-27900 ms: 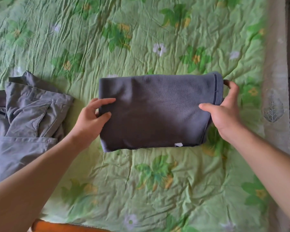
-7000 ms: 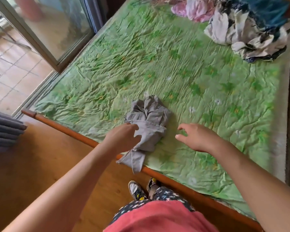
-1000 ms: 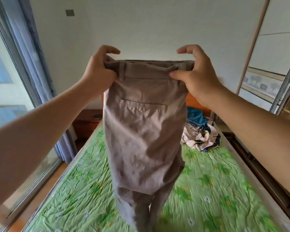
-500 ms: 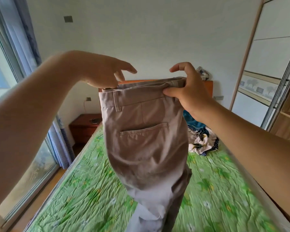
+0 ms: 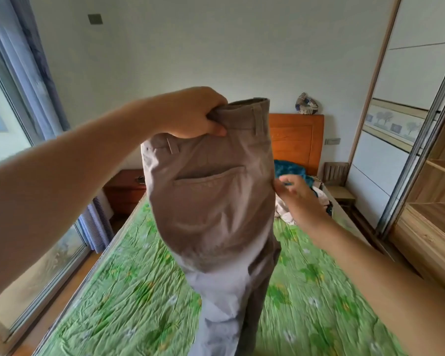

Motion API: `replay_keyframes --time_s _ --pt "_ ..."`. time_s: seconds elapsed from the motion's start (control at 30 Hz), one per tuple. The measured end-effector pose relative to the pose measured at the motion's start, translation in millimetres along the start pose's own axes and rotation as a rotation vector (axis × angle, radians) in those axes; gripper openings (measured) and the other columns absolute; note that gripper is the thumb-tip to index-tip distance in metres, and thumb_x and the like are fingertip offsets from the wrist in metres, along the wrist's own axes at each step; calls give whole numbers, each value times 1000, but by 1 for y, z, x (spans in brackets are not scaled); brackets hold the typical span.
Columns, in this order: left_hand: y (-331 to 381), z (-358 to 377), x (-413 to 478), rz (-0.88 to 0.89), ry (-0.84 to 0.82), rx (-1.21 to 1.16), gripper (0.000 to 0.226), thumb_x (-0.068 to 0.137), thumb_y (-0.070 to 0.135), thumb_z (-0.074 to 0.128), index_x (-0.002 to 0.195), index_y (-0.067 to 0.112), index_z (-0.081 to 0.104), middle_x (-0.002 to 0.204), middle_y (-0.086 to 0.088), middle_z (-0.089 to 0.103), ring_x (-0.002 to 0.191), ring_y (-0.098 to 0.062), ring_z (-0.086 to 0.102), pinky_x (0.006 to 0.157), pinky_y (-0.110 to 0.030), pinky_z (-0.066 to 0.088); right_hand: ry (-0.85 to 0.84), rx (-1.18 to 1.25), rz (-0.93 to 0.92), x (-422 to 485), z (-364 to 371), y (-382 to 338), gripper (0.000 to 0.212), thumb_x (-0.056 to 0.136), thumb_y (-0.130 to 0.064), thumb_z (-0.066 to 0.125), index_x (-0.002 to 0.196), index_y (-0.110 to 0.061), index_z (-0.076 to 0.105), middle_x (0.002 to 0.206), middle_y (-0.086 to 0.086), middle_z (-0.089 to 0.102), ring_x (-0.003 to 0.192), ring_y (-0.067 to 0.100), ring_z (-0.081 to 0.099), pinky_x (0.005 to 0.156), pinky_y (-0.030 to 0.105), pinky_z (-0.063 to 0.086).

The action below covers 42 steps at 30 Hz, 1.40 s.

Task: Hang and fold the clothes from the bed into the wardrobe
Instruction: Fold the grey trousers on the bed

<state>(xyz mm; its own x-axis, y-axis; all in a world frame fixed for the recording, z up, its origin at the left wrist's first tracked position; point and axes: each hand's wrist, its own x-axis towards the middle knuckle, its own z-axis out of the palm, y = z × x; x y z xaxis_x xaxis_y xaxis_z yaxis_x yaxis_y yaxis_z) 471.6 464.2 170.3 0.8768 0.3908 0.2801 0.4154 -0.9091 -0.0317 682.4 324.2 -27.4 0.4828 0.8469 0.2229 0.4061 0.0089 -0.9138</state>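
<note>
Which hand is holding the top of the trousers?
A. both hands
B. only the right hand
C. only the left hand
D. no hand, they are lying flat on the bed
C: the left hand grips the bunched waistband of the trousers, which hang above the bed, while the right hand is lower down at their side with its fingers spread.

You hold grey-beige trousers (image 5: 216, 201) over a green floral bedspread (image 5: 129, 304); behind them you see an orange-brown headboard (image 5: 296, 140), teal cloth (image 5: 289, 170) and blue curtains (image 5: 36, 62).
</note>
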Motion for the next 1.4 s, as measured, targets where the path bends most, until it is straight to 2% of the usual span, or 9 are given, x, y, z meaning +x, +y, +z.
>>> replay_keyframes --time_s 0.1,0.17,0.43,0.63,0.8,0.9,1.0,1.17,1.4 --pt "-8 -13 -2 -29 19 28 21 89 40 69 82 31 52 79 13 55 73 -5 51 67 -32 35 8 258 655 -26 21 70 66 90 -77 41 126 -23 55 114 7 67 96 29 63 79 39 47" --pt "-13 -21 -5 -38 56 47 24 89 39 69 78 28 51 77 11 56 72 -5 51 61 -31 33 -155 429 796 -34 37 85 70 88 -78 44 123 -19 58 106 16 74 98 32 70 83 41 46" --pt "-37 -42 -43 -141 112 99 29 90 40 68 71 27 49 72 5 55 67 -10 50 57 -27 30 -234 412 647 -32 84 57 36 100 -48 53 116 -19 68 84 14 75 74 27 73 89 45 57" --pt "-47 -46 -70 -178 153 66 24 90 37 69 81 17 59 73 1 59 68 -13 53 58 -28 33 -222 550 489 -36 106 37 46 101 -55 47 117 -18 69 92 14 77 77 26 71 73 41 57" --pt "-53 -49 -85 -187 155 59 22 91 35 69 81 17 59 74 0 59 69 -14 53 59 -28 34 -310 668 722 -47 102 28 56 91 -61 62 121 -15 55 90 22 72 71 34 73 62 41 59" --pt "-57 -50 -92 -187 161 38 24 90 35 69 78 18 57 74 -1 59 68 -15 53 59 -28 34 -346 727 694 -54 103 25 59 84 -67 63 105 -12 64 83 12 67 65 22 64 57 31 50" --pt "-62 -47 -98 -183 166 13 25 90 34 70 75 20 56 72 -2 58 67 -16 52 57 -29 32 -273 747 601 -59 108 17 43 86 -57 67 91 -15 71 80 10 64 71 22 61 66 33 50" --pt "-64 -35 -104 -146 157 -21 26 90 32 69 73 19 55 70 -2 57 65 -15 51 56 -29 30 -263 877 600 -73 112 16 24 97 -28 61 117 -15 57 91 16 61 79 28 58 72 39 49" --pt "-55 -41 -120 -150 130 -12 24 91 37 69 80 19 58 74 0 60 69 -14 54 59 -28 35 -242 1092 437 -91 86 18 35 94 1 46 117 -4 72 110 18 74 103 28 70 89 39 50"
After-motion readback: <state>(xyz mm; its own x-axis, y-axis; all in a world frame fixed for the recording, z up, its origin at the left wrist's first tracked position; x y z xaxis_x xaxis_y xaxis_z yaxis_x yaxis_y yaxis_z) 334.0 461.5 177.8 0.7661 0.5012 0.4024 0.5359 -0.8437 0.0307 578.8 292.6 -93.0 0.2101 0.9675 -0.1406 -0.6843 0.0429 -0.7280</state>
